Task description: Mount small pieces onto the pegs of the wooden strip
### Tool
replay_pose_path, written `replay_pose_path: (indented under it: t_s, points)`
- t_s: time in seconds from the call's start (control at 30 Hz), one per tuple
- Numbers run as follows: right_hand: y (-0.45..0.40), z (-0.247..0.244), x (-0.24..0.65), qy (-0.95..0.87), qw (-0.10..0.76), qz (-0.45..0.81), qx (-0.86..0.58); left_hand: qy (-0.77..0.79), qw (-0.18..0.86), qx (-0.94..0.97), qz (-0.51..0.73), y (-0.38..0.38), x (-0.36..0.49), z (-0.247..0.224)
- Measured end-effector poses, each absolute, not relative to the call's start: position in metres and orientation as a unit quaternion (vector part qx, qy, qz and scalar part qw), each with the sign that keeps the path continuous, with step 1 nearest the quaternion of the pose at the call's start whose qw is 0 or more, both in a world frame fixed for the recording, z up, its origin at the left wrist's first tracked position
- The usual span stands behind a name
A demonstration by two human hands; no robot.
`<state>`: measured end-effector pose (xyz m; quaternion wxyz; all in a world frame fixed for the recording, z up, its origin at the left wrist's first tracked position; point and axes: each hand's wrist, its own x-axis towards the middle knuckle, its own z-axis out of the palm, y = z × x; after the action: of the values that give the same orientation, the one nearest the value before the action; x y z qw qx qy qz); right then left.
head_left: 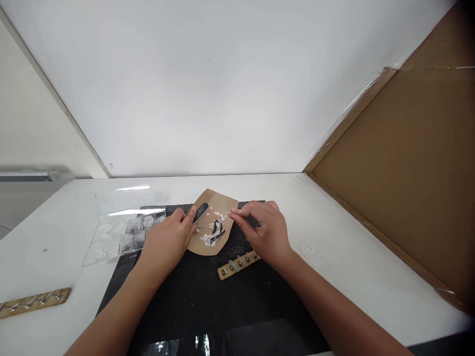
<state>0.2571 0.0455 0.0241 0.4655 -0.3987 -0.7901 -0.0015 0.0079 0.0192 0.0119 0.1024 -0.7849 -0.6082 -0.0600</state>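
My left hand (166, 235) is closed around a flat black stick with a rounded end (201, 212), at the left side of a brown paper tray (226, 202). In the tray lie white flakes (206, 240) and a few thin black strips (217, 237). My right hand (265, 227) pinches thumb and forefinger together at the tray's right edge. Whatever is between those fingertips is too small to name. Just below my right hand, partly covered by it, a wooden strip (232, 271) carries round metal studs and small translucent pieces.
A black mat (178, 306) lies on the white table (334, 237). To the left stands a clear compartment box (126, 242) with its lid up and clear pieces inside. Another studded wooden strip (35, 302) is at far left. A cardboard panel (401, 188) borders the right side.
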Motion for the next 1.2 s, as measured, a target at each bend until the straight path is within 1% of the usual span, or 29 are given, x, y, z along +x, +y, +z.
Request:
replay_pose_path:
  t_s: [0.1, 0.17, 0.23, 0.3, 0.37, 0.47, 0.57, 0.7, 0.9, 1.13, 1.2]
  points:
    - [0.045, 0.023, 0.259, -0.788, 0.48, 0.003, -0.386, -0.583, 0.121, -0.799, -0.086, 0.019, 0.008, 0.011]
    - [0.044, 0.022, 0.259, -0.791, 0.481, 0.0, -0.379, -0.567, 0.132, -0.802, -0.133, 0.017, 0.01, 0.013]
    - [0.043, 0.022, 0.258, -0.795, 0.479, -0.002, -0.371, -0.545, 0.116, -0.807, -0.195, 0.014, 0.014, 0.017]
    - [0.042, 0.021, 0.258, -0.802, 0.478, -0.003, -0.358, -0.514, 0.054, -0.814, -0.266, 0.011, 0.02, 0.02]
    - [0.04, 0.022, 0.258, -0.81, 0.478, -0.009, -0.34, -0.486, -0.05, -0.803, -0.342, 0.006, 0.029, 0.024]
    - [0.037, 0.022, 0.257, -0.821, 0.479, -0.022, -0.31, -0.492, -0.2, -0.747, -0.399, 0.0, 0.039, 0.028]
    - [0.034, 0.023, 0.256, -0.831, 0.476, -0.041, -0.285, -0.508, -0.297, -0.697, -0.41, -0.003, 0.043, 0.032]
    - [0.03, 0.024, 0.256, -0.84, 0.47, -0.077, -0.258, -0.487, -0.37, -0.67, -0.421, -0.004, 0.044, 0.033]
    - [0.027, 0.024, 0.261, -0.85, 0.453, -0.111, -0.246, -0.482, -0.433, -0.617, -0.447, -0.008, 0.048, 0.033]
    - [0.027, 0.026, 0.267, -0.874, 0.415, -0.107, -0.229, -0.476, -0.497, -0.571, -0.448, -0.007, 0.049, 0.029]
    - [0.027, 0.026, 0.268, -0.881, 0.408, -0.094, -0.22, -0.483, -0.496, -0.57, -0.443, -0.006, 0.048, 0.028]
